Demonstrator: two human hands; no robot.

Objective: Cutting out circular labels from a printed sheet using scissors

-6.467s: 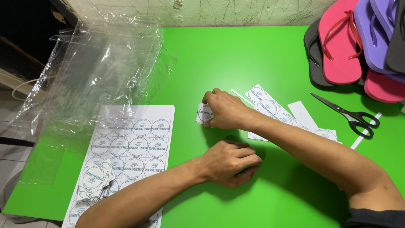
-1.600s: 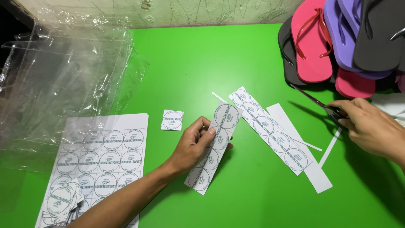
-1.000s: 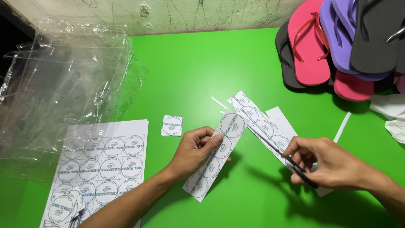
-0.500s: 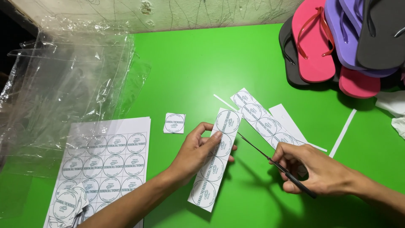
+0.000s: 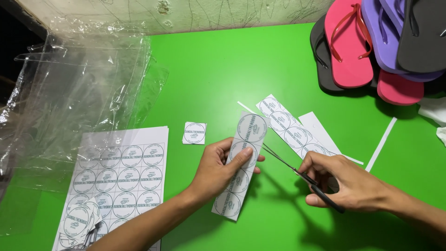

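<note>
Above the green surface (image 5: 223,69), the left hand (image 5: 218,169) pinches a thin, floppy label strip (image 5: 241,162) mid-length, best gripped near the cut, while the right hand (image 5: 348,181) grips scissors (image 5: 302,175) touching its edge.

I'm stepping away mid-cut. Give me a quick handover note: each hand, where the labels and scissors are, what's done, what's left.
Left hand: grip on the label strip, held up off the green table.
Right hand: holds the scissors, blades open, tips at the strip's right edge under the top label.
Done: one cut label lies alone on the table; a small pile of cut labels sits on the uncut sheet; another strip and white offcuts lie to the right.
Left: the held strip still has all its labels joined; the other strip and the sheet are uncut.
</note>
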